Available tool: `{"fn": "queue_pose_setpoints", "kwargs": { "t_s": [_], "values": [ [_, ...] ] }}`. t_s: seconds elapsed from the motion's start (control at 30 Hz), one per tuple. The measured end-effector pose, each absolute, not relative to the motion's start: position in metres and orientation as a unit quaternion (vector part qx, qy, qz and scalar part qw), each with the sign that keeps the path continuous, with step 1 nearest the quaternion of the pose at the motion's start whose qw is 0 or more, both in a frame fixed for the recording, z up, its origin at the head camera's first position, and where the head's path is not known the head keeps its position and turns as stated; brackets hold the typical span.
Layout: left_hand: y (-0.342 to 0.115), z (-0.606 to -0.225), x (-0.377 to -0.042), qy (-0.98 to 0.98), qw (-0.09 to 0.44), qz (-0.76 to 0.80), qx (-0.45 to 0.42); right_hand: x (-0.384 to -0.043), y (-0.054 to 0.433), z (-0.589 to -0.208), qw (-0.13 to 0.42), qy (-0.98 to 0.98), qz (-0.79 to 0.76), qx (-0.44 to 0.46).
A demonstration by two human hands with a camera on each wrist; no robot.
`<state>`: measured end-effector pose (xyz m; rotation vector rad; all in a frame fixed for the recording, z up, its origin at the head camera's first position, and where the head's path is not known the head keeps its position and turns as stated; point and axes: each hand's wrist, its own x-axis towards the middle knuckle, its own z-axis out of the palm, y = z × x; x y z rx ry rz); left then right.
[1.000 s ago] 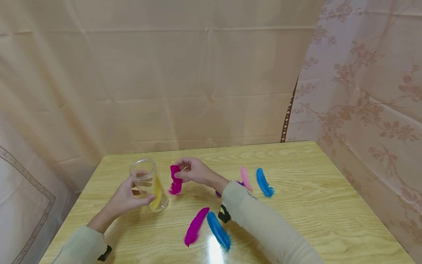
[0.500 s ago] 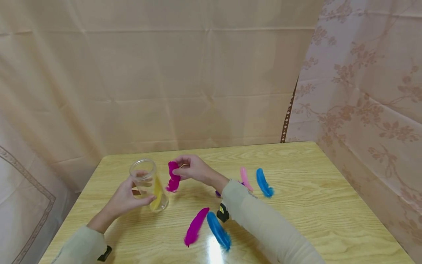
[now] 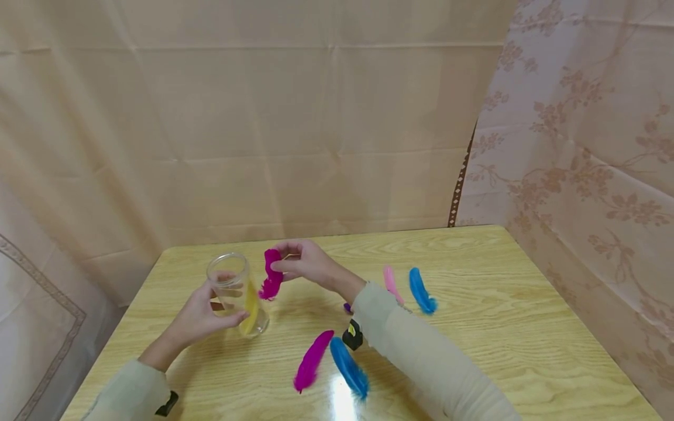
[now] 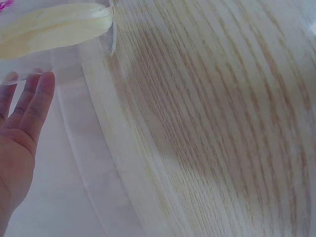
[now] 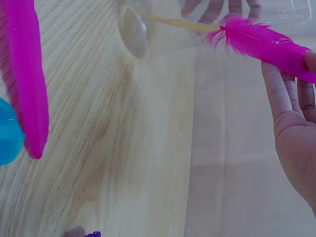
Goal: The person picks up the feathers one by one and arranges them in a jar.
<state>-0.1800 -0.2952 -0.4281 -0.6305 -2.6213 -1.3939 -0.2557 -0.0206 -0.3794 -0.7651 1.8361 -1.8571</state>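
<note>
My left hand (image 3: 202, 316) grips a clear drinking glass (image 3: 227, 272), fingers behind it and thumb across its front. Inside the glass leans a yellow feather (image 3: 251, 310), which the left wrist view shows as a pale yellow feather (image 4: 59, 27) through the clear wall. Just right of the glass, my right hand (image 3: 308, 264) pinches a magenta feather (image 3: 271, 278) between thumb and fingers, its fluffy end hanging down toward the glass. In the right wrist view the held magenta feather (image 5: 266, 44) overlaps the glass side.
A second magenta feather (image 3: 313, 361) and a blue feather (image 3: 348, 368) lie on the wooden table (image 3: 526, 339) in front. Farther right lie a pink feather (image 3: 391, 282) and another blue feather (image 3: 421, 291). A purple feather (image 3: 347, 307) is mostly hidden under the right forearm.
My right hand has moved up and slightly left with the magenta feather, bringing it closer to the glass. The left hand and glass have stayed in place.
</note>
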Motion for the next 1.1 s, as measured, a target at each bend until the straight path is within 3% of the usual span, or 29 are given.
{"fn": "queue_pose_setpoints", "kwargs": {
  "t_s": [1.1],
  "values": [
    [-0.296, -0.429, -0.181, -0.866, 0.049, -0.454, -0.204, -0.258, -0.024, -0.343, 0.192, 0.651, -0.664, -0.315]
  ]
}}
